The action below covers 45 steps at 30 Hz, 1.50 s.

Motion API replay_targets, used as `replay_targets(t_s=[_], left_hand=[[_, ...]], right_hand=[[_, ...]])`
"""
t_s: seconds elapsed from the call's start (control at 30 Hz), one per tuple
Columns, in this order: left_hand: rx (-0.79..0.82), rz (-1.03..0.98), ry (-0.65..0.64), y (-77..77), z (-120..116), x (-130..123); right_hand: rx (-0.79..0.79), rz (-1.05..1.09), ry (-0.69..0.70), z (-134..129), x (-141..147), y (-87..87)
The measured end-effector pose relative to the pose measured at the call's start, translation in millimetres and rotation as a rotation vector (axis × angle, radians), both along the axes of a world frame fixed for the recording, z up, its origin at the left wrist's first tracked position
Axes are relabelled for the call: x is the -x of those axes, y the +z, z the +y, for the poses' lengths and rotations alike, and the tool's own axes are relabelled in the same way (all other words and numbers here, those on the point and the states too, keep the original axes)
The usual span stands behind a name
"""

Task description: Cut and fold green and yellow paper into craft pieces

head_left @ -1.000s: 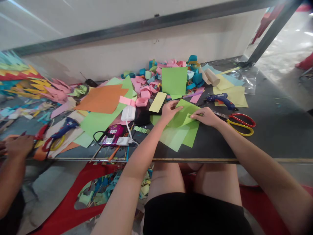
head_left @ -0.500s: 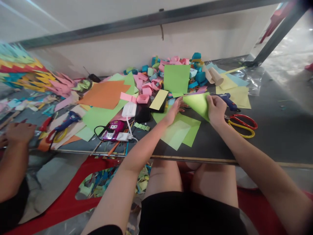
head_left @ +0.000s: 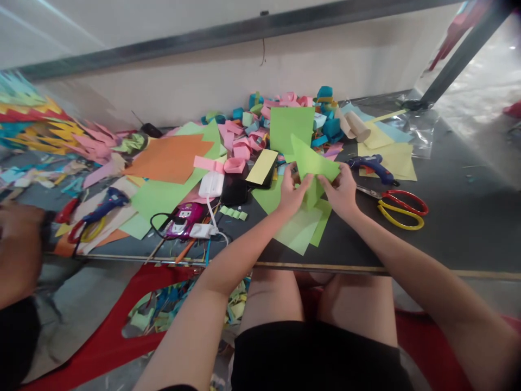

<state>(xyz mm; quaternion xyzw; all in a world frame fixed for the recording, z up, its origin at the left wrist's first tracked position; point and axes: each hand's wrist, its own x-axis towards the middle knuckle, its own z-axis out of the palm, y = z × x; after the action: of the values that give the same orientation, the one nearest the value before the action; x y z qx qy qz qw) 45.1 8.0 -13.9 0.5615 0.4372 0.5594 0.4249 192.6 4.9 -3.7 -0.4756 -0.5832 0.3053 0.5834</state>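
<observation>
A creased green sheet of paper (head_left: 311,163) is held up off the table between my two hands. My left hand (head_left: 293,190) grips its left side, thumb in front and fingers behind. On the other side, my right hand (head_left: 342,187) pinches it, the thumb also near the middle of the sheet. Beneath them lie a pale green sheet (head_left: 297,231) and brighter green paper (head_left: 266,201). Scissors (head_left: 402,209) with red and yellow handles rest to the right of my right hand. Behind the held paper, another green square (head_left: 291,125) leans against the pile.
Pink and blue paper loops (head_left: 244,144) are heaped at the back. A blue glue gun (head_left: 376,165) and cardboard tubes (head_left: 358,127) lie at the right. A purple power strip (head_left: 185,220), orange paper (head_left: 166,157) and another person's arm (head_left: 18,250) are to the left.
My left hand has taken hold of the green sheet, which my right hand held before. The sheet has shifted left and now stands up with visible folds.
</observation>
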Motion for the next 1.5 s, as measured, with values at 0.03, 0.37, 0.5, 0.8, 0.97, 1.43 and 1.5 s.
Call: replay_targets(t_s=[0.03, 0.37, 0.5, 0.8, 0.97, 1.43, 1.5], left_hand=[[0.015, -0.025, -0.004, -0.4, 2.8, 1.4], [0.075, 0.016, 0.007, -12.9, 18.6, 10.1], [0.067, -0.065, -0.051, -8.5, 17.9, 9.5], [0.111, -0.196, 0.033, -1.0, 14.7, 6.4], [0.068, -0.188, 0.086, -0.5, 14.5, 5.0], [-0.036, -0.171, 0.109, 2.1, 7.5, 5.9], [-0.051, -0.18, 0.12, 5.7, 3.4, 5.2]], right_hand=[[0.108, 0.041, 0.062, 1.9, 0.3, -0.6], [0.342, 0.188, 0.165, 7.2, -8.7, 9.2], [0.305, 0.144, 0.131, 4.2, -7.1, 10.7], [0.266, 0.195, 0.075, 7.9, -7.7, 8.0], [0.342, 0.277, 0.109, 7.0, -6.3, 10.9], [0.054, 0.177, 0.044, 2.4, -7.1, 12.8], [0.012, 0.155, 0.035, -1.3, -6.7, 15.2]])
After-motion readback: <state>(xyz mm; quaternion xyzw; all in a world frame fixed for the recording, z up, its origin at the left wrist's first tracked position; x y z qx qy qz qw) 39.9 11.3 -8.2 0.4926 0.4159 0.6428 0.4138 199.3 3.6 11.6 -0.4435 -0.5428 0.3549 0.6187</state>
